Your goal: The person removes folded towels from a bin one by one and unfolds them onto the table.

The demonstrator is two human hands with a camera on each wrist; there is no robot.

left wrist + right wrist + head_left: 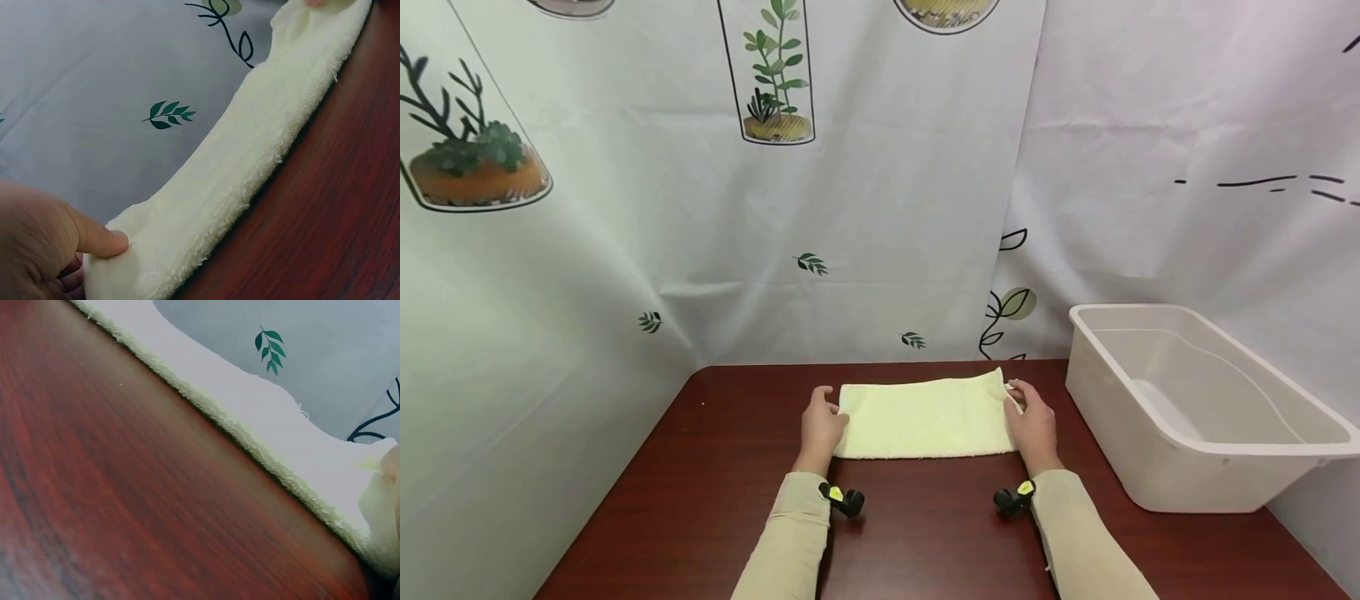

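A pale yellow folded towel (925, 418) lies across the dark red-brown table, its long side running left to right. At its left end my left hand (822, 427) pinches the edge, thumb on top; the left wrist view shows that thumb (103, 240) pressing on the cloth (206, 169), with fingers partly tucked below. My right hand (1032, 423) holds the right end, where the far corner sticks up and a small white piece shows by the fingers. Only a sliver of that hand (390, 465) appears in the right wrist view, beside the fuzzy fold of the towel (250, 406).
A large off-white plastic tub (1157, 467) stands on the table's right side, with its interior in sight. Behind the table (700, 500) hangs a pale curtain (880, 208) printed with plants. Each wrist carries a small black camera, the left one (850, 502) just above the tabletop.
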